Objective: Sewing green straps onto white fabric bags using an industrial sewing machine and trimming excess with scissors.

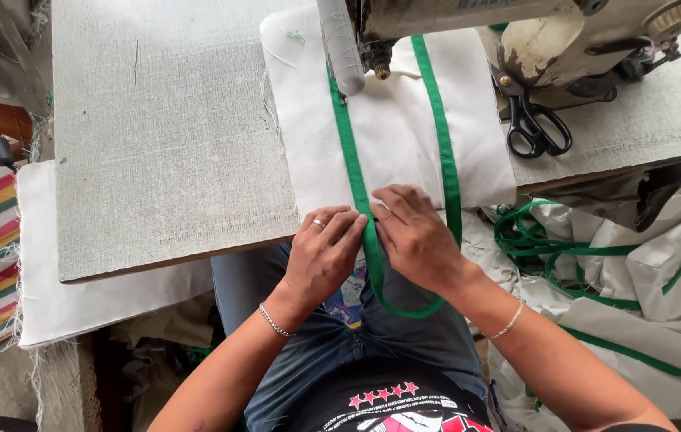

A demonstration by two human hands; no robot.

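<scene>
On the far left of the frame I see a white cloth (pixel 52 296) hanging off the edge of the grey bench (pixel 164 136). Near the middle, my left hand (pixel 323 256) lies flat at the bench edge. It has a ring on one finger and a thin bracelet at the wrist. Its fingers are pressed down on the green strap (pixel 354 172), not closed around it. The strap runs up the white bag piece (pixel 392 136) to the sewing machine (pixel 516 32) at the top of the frame. Below the hands the strap hangs in a loop over my lap. My right hand (pixel 414 236) sits just beside the left one, the fingertips almost touching. It is flat too, pressing on the white bag piece and the strap. To the right, black scissors (pixel 536 128) lie on the bench beside the machine. On the lower right is a pile of white bags with green straps (pixel 644 272).
</scene>
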